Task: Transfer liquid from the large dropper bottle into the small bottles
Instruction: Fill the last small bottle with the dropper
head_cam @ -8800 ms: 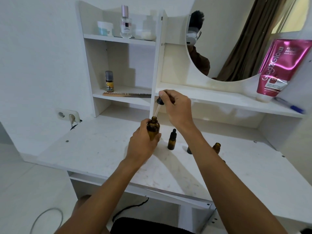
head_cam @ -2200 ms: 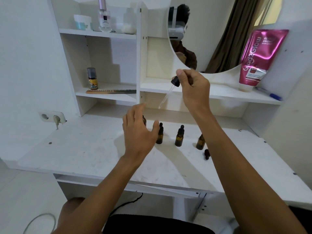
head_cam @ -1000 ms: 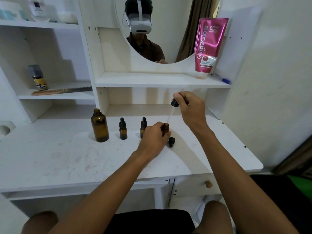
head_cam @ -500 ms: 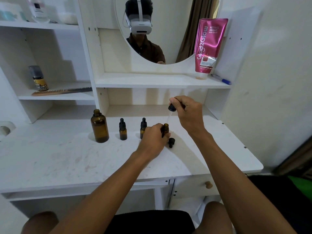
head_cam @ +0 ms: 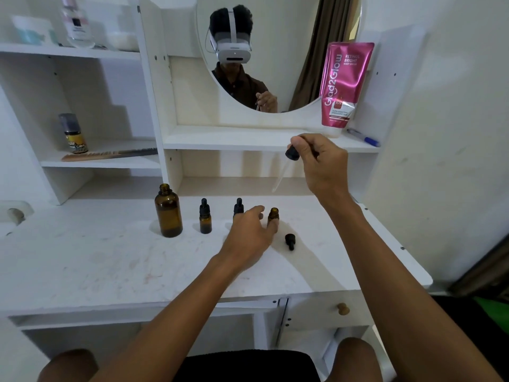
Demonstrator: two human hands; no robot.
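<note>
The large amber bottle [head_cam: 168, 213] stands uncapped on the white desk [head_cam: 91, 260]. To its right stand two capped small amber bottles, one in full view [head_cam: 205, 220] and one partly behind my fingers [head_cam: 238, 206]. An uncapped small bottle [head_cam: 273, 215] stands further right, with its black cap [head_cam: 289, 240] lying beside it. My right hand [head_cam: 322, 164] pinches the dropper [head_cam: 286, 166] by its black bulb, the glass tube slanting down well above the open small bottle. My left hand [head_cam: 249, 238] rests on the desk, fingers apart, fingertips at that bottle's base.
A pink tube [head_cam: 343, 84] and a blue pen [head_cam: 363, 137] sit on the shelf under the round mirror [head_cam: 303, 51]. A comb [head_cam: 110, 153] and a small spray bottle [head_cam: 73, 133] occupy the left shelf. A drawer knob [head_cam: 343, 308] sticks out below the desk.
My right hand has lifted the dropper up and to the right, out of the small bottle. My left hand has let go of that bottle and spread its fingers.
</note>
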